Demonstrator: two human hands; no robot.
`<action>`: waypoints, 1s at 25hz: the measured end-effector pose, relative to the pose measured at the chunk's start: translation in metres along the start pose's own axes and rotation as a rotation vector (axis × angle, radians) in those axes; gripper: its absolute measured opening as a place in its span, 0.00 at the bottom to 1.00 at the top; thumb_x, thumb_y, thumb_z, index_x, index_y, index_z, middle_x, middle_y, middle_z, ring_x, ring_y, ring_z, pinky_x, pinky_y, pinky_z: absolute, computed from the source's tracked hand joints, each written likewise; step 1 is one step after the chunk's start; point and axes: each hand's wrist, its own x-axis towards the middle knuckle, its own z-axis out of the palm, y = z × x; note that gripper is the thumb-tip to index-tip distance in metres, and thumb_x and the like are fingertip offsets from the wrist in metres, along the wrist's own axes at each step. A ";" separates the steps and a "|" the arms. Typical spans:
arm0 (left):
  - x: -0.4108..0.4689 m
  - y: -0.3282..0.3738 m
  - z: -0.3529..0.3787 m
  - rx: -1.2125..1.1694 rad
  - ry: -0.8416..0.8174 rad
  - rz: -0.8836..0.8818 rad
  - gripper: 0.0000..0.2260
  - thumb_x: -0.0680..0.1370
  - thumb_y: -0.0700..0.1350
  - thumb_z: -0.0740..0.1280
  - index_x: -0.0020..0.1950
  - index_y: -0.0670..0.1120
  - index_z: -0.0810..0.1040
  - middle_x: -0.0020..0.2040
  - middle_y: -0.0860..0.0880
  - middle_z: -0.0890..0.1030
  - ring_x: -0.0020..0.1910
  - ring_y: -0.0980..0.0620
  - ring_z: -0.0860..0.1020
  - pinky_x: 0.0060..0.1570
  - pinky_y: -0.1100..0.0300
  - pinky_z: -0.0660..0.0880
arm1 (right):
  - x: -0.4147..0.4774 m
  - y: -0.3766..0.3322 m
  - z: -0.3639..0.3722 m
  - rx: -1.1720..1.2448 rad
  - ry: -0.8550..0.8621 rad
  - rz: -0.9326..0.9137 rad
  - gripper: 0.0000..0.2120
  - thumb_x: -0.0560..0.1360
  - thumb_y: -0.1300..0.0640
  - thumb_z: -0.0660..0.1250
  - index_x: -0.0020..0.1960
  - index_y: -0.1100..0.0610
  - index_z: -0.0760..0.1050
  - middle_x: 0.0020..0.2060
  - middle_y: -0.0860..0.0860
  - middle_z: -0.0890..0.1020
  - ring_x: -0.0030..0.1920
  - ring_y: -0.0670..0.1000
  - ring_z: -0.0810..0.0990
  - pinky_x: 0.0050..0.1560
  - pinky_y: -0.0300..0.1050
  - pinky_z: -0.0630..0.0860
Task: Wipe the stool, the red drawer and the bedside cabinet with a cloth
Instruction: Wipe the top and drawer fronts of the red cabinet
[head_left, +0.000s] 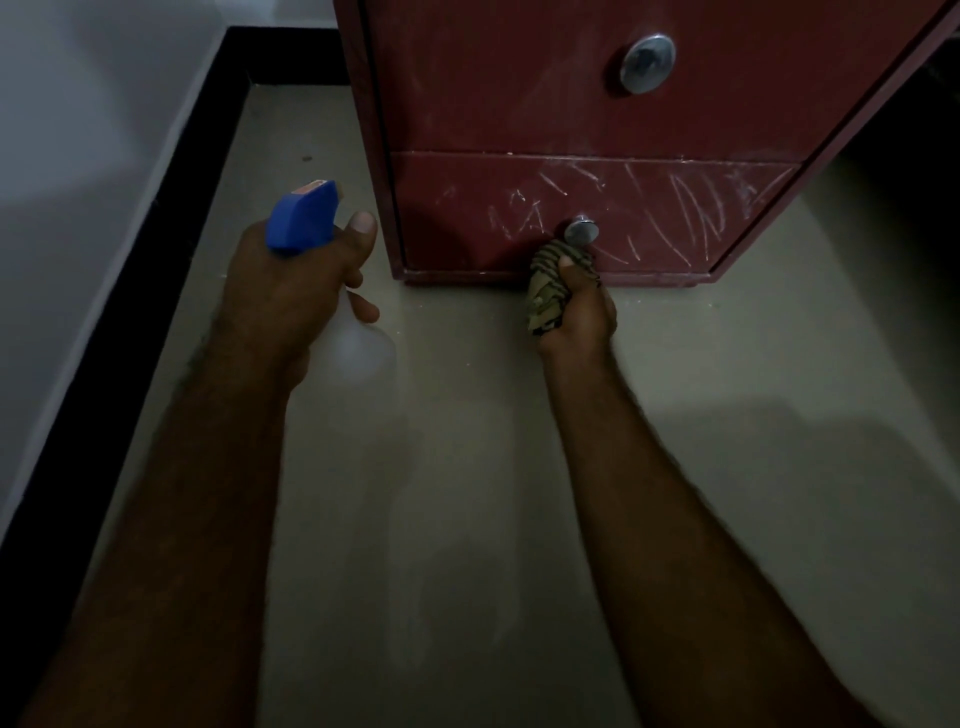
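- Right hand (582, 306): fingers curled tight round a bunched striped cloth (550, 283), pressed against the red drawer (649, 213) below its knob (582, 231).
- Left hand (301, 280): grips a spray bottle (304, 215).

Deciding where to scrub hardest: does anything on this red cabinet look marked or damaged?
Yes. The lower drawer is covered in whitish scribbles, like chalk or scratches, densest toward its right side. Fainter pale smears show on the upper drawer. The right hand grips the cloth just below the lower knob.

Dim, soft blur, dark corners
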 end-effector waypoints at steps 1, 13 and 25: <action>0.000 0.000 0.000 -0.001 -0.001 0.001 0.07 0.79 0.54 0.70 0.48 0.61 0.72 0.46 0.48 0.79 0.38 0.49 0.83 0.54 0.38 0.81 | 0.000 -0.001 -0.002 0.007 -0.008 -0.021 0.17 0.75 0.70 0.72 0.64 0.69 0.79 0.57 0.64 0.84 0.47 0.60 0.86 0.41 0.47 0.84; -0.002 0.004 0.001 0.015 -0.012 0.021 0.07 0.79 0.55 0.70 0.48 0.61 0.72 0.46 0.48 0.79 0.37 0.48 0.83 0.52 0.38 0.82 | -0.002 -0.007 -0.002 -0.085 0.078 0.044 0.09 0.76 0.71 0.70 0.56 0.69 0.81 0.45 0.62 0.85 0.36 0.57 0.85 0.32 0.45 0.81; -0.008 0.011 0.004 0.013 -0.020 0.027 0.06 0.79 0.55 0.70 0.48 0.61 0.72 0.47 0.47 0.80 0.41 0.44 0.83 0.55 0.39 0.81 | -0.028 -0.011 0.026 -0.504 -0.198 -0.007 0.12 0.80 0.66 0.63 0.52 0.50 0.79 0.46 0.55 0.84 0.38 0.46 0.84 0.34 0.39 0.81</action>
